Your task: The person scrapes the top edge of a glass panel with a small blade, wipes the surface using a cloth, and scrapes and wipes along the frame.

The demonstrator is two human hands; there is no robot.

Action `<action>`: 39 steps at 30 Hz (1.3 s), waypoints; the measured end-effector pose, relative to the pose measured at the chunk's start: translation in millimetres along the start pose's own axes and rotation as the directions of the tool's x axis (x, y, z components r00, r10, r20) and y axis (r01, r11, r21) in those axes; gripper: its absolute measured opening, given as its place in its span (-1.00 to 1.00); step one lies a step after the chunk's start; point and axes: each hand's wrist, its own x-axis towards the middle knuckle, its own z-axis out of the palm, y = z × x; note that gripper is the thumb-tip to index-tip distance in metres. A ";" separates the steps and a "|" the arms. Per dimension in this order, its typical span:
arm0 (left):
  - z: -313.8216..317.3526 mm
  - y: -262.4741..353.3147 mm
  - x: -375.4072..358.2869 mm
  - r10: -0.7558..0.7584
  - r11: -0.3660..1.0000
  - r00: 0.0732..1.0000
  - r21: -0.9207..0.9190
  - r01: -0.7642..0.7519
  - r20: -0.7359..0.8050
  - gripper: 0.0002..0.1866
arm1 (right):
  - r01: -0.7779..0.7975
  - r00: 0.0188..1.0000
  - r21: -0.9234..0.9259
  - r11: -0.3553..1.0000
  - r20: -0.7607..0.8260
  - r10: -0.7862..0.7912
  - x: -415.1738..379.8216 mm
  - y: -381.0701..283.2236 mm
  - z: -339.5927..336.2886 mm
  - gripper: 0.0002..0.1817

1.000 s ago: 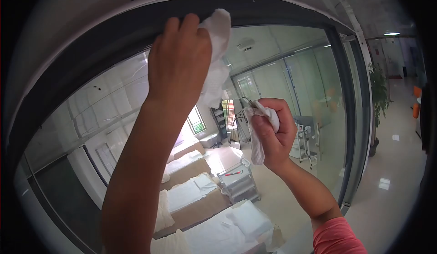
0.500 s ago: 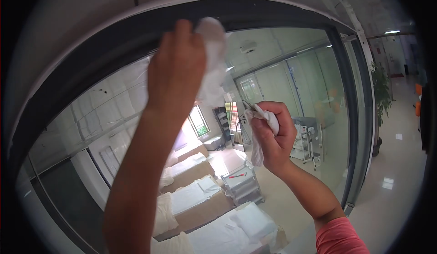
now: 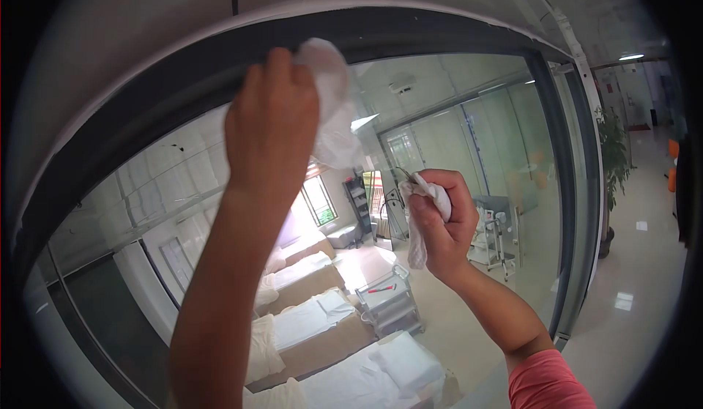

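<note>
Up high, our left hand (image 3: 271,116) presses a white cloth (image 3: 327,98) flat against the glass pane (image 3: 469,160), right where the glass meets the dark top frame (image 3: 410,28). Our fingers are curled over the cloth and hold it tight, and a loose bit of it hangs down to the right of our hand. Lower down and to the right, our right hand (image 3: 439,222) is closed in a fist around a second small white cloth (image 3: 421,218). One end of that cloth pokes out on top and a tail hangs out below. This hand is held in front of the glass, and we cannot tell if it touches it. Through the glass we see a room with beds in white sheets (image 3: 322,314) and a little metal cart (image 3: 392,303). To the right, a shiny hallway floor (image 3: 637,277) runs past a green plant (image 3: 611,153). We think the wiping is at the very top edge of the pane now. The glass looks mostly clear, with a few small dark specks at the left, so the left side and the lower part may need a wipe too. How much is clean already, we cannot really tell.
</note>
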 end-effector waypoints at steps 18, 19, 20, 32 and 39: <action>-33.3 -30.1 -25.3 -0.221 0.944 0.973 -0.237 0.231 0.069 -0.75 | 0.013 0.999 -0.071 0.997 0.031 -0.011 0.0 -4.6 -4.2 -0.80; -32.8 -25.5 -23.4 -0.181 0.953 0.983 -0.239 0.185 0.038 -0.74 | 0.007 1.000 -0.060 0.998 0.025 -0.005 -0.5 -4.3 -5.0 -0.80; -32.5 -20.5 -22.1 -0.146 0.961 0.989 -0.236 0.144 0.007 -0.74 | 0.002 1.000 -0.048 0.999 0.025 -0.001 -0.6 -3.8 -5.0 -0.80; -17.8 -9.2 -9.8 0.119 0.988 0.986 0.083 -0.129 0.116 -0.77 | 0.005 0.999 -0.032 0.999 0.042 -0.004 -0.1 -1.4 -6.8 -0.81; -18.4 -11.3 -11.1 0.114 0.989 0.987 0.085 -0.124 0.116 -0.74 | 0.021 0.999 -0.060 0.998 0.037 -0.019 0.1 -4.0 -3.3 -0.80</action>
